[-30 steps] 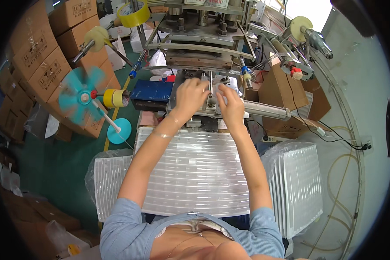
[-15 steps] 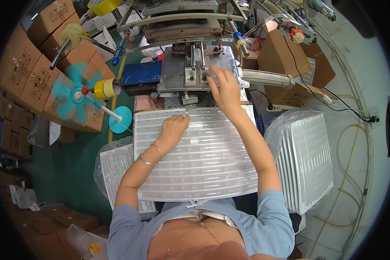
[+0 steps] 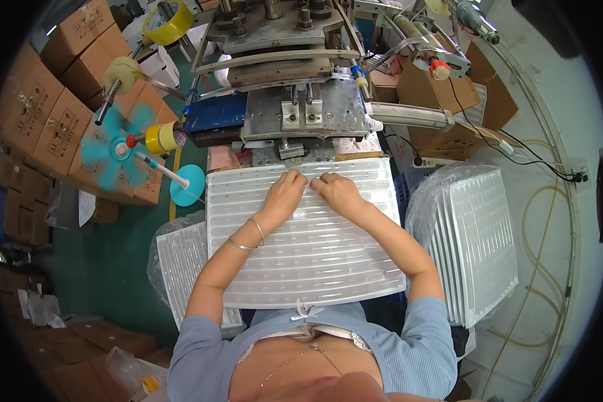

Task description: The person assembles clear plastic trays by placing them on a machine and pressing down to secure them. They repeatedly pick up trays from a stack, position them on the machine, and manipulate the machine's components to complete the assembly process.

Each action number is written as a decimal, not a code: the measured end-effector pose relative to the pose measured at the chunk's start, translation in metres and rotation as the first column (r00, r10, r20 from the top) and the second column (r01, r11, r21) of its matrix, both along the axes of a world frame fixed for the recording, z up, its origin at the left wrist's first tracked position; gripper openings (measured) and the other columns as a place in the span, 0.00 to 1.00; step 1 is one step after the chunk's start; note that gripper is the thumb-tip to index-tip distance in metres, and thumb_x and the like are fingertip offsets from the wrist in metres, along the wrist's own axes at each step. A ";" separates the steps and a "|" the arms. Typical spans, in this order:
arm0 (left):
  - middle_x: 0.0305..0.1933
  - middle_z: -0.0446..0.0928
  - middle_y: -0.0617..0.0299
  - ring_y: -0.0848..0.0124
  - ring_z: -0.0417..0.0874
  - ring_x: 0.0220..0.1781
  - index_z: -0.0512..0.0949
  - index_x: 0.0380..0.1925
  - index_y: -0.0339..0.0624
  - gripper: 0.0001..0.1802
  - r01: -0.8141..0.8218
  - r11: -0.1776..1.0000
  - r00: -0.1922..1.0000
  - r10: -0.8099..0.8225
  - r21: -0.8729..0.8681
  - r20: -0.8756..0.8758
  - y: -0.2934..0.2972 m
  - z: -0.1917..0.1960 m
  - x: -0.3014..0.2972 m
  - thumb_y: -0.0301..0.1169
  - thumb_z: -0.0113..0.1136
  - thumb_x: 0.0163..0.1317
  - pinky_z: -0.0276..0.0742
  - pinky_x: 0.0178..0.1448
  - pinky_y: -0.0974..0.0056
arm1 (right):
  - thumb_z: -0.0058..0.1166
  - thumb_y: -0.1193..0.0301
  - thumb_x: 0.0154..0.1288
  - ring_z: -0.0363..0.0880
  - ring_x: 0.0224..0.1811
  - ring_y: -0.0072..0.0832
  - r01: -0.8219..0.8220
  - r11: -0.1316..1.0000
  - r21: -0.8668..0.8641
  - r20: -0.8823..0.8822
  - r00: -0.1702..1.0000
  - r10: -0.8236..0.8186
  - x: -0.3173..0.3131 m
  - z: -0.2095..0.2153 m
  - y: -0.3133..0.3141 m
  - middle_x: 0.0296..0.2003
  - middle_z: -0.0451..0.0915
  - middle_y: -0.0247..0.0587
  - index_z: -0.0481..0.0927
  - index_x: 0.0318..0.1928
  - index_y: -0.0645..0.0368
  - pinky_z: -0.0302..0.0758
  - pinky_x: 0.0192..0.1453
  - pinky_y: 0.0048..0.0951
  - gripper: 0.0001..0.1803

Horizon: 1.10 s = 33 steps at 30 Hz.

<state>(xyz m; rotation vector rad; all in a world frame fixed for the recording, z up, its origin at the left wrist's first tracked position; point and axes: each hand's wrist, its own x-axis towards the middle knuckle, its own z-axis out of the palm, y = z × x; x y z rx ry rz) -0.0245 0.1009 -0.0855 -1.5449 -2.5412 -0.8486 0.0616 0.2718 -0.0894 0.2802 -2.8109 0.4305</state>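
Note:
A wide white ribbed plastic tray (image 3: 301, 261) lies in front of me, its long rows holding small clear pieces. Over its far rows, my left hand (image 3: 286, 193) has its fingers bent and drawn together. Close beside it, my right hand (image 3: 336, 192) is closed in a pinch, fingertips almost meeting those of the left. Whatever is between the fingers is too small or hidden to name. Just beyond the tray stands a metal machine fixture (image 3: 261, 120) with two upright clamp blocks (image 3: 301, 114) and a small metal block at its front.
White trays (image 3: 482, 248) in clear plastic stand stacked at right, with another tray (image 3: 187, 261) at lower left. A turquoise fan (image 3: 120, 149) spins at left beside stacked cartons (image 3: 67, 137). Yellow tape rolls (image 3: 164, 137) sit on machine arms. An open carton (image 3: 435, 90) and cables lie at right.
My right hand has come down from the fixture to the tray, beside the left. My left hand has shifted slightly right. The view has tilted, showing more of the machine's top.

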 end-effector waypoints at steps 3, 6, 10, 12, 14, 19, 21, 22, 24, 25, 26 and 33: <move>0.40 0.72 0.56 0.59 0.74 0.44 0.72 0.39 0.42 0.18 0.019 1.000 0.996 -0.019 -0.004 -0.082 0.003 0.000 0.000 0.23 0.63 0.46 0.71 0.47 0.57 | 0.55 0.74 0.51 0.77 0.34 0.41 0.091 0.957 -0.277 -0.038 0.994 -0.105 0.002 0.012 0.000 0.32 0.73 0.45 0.71 0.40 0.53 0.76 0.36 0.38 0.14; 0.40 0.73 0.58 0.60 0.75 0.45 0.75 0.39 0.44 0.18 -0.038 0.998 0.998 0.035 -0.046 -0.061 0.004 -0.003 -0.001 0.25 0.65 0.45 0.71 0.47 0.58 | 0.55 0.73 0.51 0.76 0.33 0.44 0.196 0.862 -0.467 -0.068 0.964 -0.256 0.000 0.024 0.010 0.31 0.73 0.46 0.69 0.42 0.56 0.74 0.36 0.40 0.16; 0.39 0.75 0.59 0.59 0.75 0.44 0.78 0.37 0.45 0.14 -0.039 0.988 0.997 0.029 -0.149 -0.071 -0.005 -0.005 -0.008 0.26 0.64 0.47 0.69 0.47 0.58 | 0.53 0.72 0.54 0.76 0.33 0.40 0.258 0.718 -0.646 0.016 0.946 -0.325 0.000 0.026 0.026 0.34 0.76 0.46 0.69 0.43 0.58 0.73 0.38 0.36 0.15; 0.39 0.75 0.58 0.59 0.75 0.44 0.78 0.38 0.45 0.14 -0.023 0.990 0.997 0.012 -0.139 -0.081 -0.014 -0.003 -0.010 0.27 0.64 0.48 0.69 0.48 0.58 | 0.52 0.72 0.57 0.77 0.34 0.38 0.292 0.657 -0.695 0.104 0.945 -0.309 0.000 0.029 0.030 0.37 0.77 0.46 0.70 0.42 0.59 0.73 0.39 0.33 0.13; 0.38 0.74 0.58 0.59 0.75 0.44 0.78 0.39 0.45 0.15 -0.030 0.995 0.998 0.024 -0.099 -0.064 -0.019 -0.001 -0.008 0.28 0.63 0.49 0.69 0.48 0.58 | 0.52 0.71 0.59 0.77 0.34 0.36 0.329 0.638 -0.696 0.194 0.942 -0.275 0.003 0.034 0.035 0.40 0.79 0.45 0.72 0.41 0.61 0.73 0.40 0.31 0.11; 0.40 0.75 0.55 0.57 0.75 0.44 0.77 0.43 0.42 0.16 -0.168 0.971 0.984 0.175 0.169 -0.026 -0.022 0.030 -0.016 0.29 0.62 0.52 0.69 0.49 0.56 | 0.52 0.72 0.62 0.77 0.35 0.25 0.236 0.656 -0.717 0.107 0.967 -0.231 0.005 0.037 0.039 0.45 0.78 0.39 0.76 0.46 0.62 0.75 0.41 0.25 0.13; 0.43 0.75 0.53 0.57 0.74 0.46 0.77 0.45 0.42 0.16 -0.238 0.938 0.966 0.256 0.253 -0.039 -0.018 0.050 -0.024 0.30 0.61 0.54 0.68 0.49 0.58 | 0.53 0.73 0.62 0.77 0.36 0.24 0.187 0.647 -0.739 0.045 0.972 -0.229 0.004 0.044 0.039 0.46 0.78 0.38 0.76 0.49 0.62 0.76 0.42 0.24 0.15; 0.43 0.74 0.55 0.58 0.73 0.46 0.77 0.45 0.43 0.16 -0.282 0.906 0.941 0.325 0.315 -0.092 -0.014 0.059 -0.029 0.32 0.60 0.55 0.67 0.49 0.57 | 0.53 0.74 0.61 0.77 0.36 0.23 0.158 0.651 -0.742 0.012 0.975 -0.223 0.004 0.057 0.036 0.47 0.78 0.38 0.76 0.50 0.62 0.76 0.43 0.23 0.15; 0.43 0.74 0.58 0.61 0.72 0.45 0.77 0.45 0.47 0.17 -0.341 0.829 0.871 0.457 0.444 -0.183 0.000 0.077 -0.038 0.36 0.60 0.55 0.63 0.50 0.56 | 0.54 0.75 0.60 0.77 0.38 0.24 0.132 0.639 -0.758 -0.042 0.967 -0.250 0.003 0.074 0.032 0.47 0.78 0.39 0.76 0.49 0.62 0.77 0.43 0.24 0.16; 0.42 0.74 0.58 0.61 0.71 0.46 0.77 0.45 0.47 0.16 -0.344 0.819 0.819 0.501 0.460 -0.280 0.009 0.089 -0.044 0.38 0.60 0.56 0.62 0.51 0.55 | 0.55 0.76 0.59 0.77 0.39 0.26 0.131 0.624 -0.770 -0.063 0.958 -0.279 0.000 0.080 0.029 0.47 0.78 0.40 0.77 0.48 0.62 0.77 0.42 0.25 0.15; 0.42 0.74 0.58 0.61 0.70 0.46 0.77 0.44 0.47 0.17 -0.343 0.807 0.754 0.542 0.481 -0.371 0.021 0.102 -0.051 0.40 0.60 0.56 0.60 0.51 0.54 | 0.55 0.76 0.58 0.78 0.40 0.27 0.128 0.612 -0.780 -0.087 0.947 -0.308 -0.003 0.086 0.028 0.47 0.78 0.40 0.77 0.47 0.62 0.77 0.41 0.26 0.15; 0.40 0.74 0.62 0.63 0.70 0.47 0.79 0.40 0.50 0.14 -0.306 0.885 0.769 0.447 0.350 -0.458 0.056 0.121 -0.088 0.40 0.60 0.54 0.58 0.53 0.54 | 0.59 0.73 0.56 0.81 0.37 0.35 0.038 0.855 -0.518 -0.454 0.835 -0.312 -0.061 0.113 0.016 0.41 0.80 0.44 0.78 0.43 0.61 0.77 0.40 0.29 0.13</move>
